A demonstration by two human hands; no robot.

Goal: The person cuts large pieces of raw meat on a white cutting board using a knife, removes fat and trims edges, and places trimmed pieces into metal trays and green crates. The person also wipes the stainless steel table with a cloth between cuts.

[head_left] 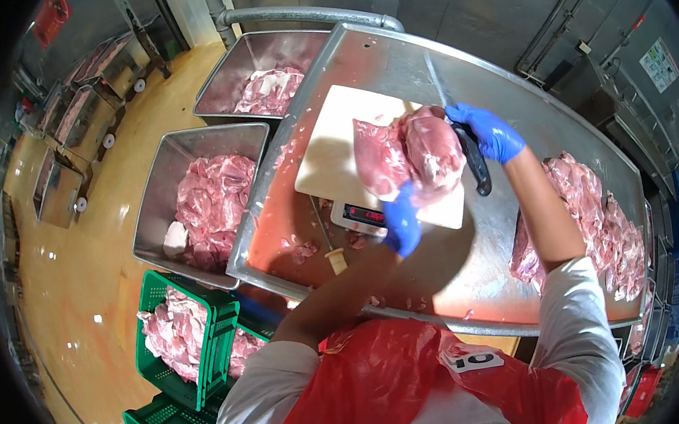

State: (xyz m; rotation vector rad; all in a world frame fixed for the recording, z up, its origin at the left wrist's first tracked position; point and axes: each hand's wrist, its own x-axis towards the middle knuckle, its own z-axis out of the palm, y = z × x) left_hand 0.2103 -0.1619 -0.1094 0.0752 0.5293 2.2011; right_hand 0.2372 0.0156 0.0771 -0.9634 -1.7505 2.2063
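Note:
A large cut of raw meat (435, 157), with a flatter lobe on its left, is over a white cutting board (330, 137). At its near edge, my blue-gloved left hand (402, 224) grips the meat; some fingers are blurred or hidden. My blue-gloved right hand (491, 132) is closed around a knife (475, 161) along the meat's right side. The knife's black handle points toward me, and a pale strip beyond my fingers looks like its blade. Under the board's near side shows a digital scale (360, 217) with a lit red display.
A sharpening steel (333, 252) with a cream handle lies on the metal table (289, 276). More raw meat (587, 216) is heaped at right. Left of the table stand two metal bins (152, 211) and green crates (148, 362) of meat. Wheeled carts (59, 190) stand far left.

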